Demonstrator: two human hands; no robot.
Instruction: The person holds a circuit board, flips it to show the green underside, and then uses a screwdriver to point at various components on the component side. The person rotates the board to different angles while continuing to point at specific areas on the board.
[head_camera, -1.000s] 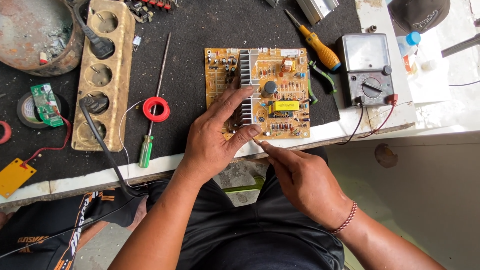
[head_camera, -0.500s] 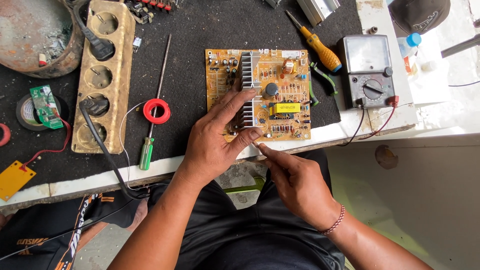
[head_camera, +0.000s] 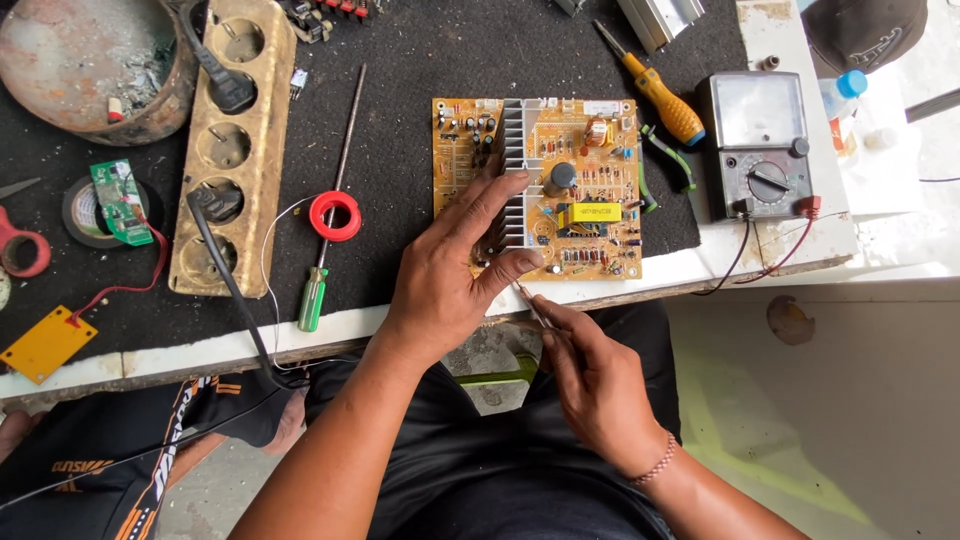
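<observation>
The yellow circuit board (head_camera: 570, 190) lies flat, component side up, on the dark mat at the near edge of the bench (head_camera: 180, 345), close enough to the person's lap that both hands reach it without stretching. The left hand (head_camera: 445, 285) lies open over the board's near left part, fingers spread across the silver heat sink (head_camera: 518, 150) and thumb pressed at the near edge, which looks like a way to pin the board so it does not slide. The right hand (head_camera: 590, 375) hovers just below the board's near edge, fingers pinched shut on a thin metal probe (head_camera: 528, 303) whose tip points up at that edge beside the left thumb (what kind of tool, I cannot tell).

Right of the board sits an analogue meter (head_camera: 758, 145), its red and black leads trailing over the bench edge. Between meter and board lies an orange-handled screwdriver (head_camera: 655, 95). Left of the board are a red solder spool (head_camera: 335, 215), a long green-handled screwdriver (head_camera: 325, 250) and, further off, a wooden socket strip (head_camera: 225, 150), all within arm's reach.
</observation>
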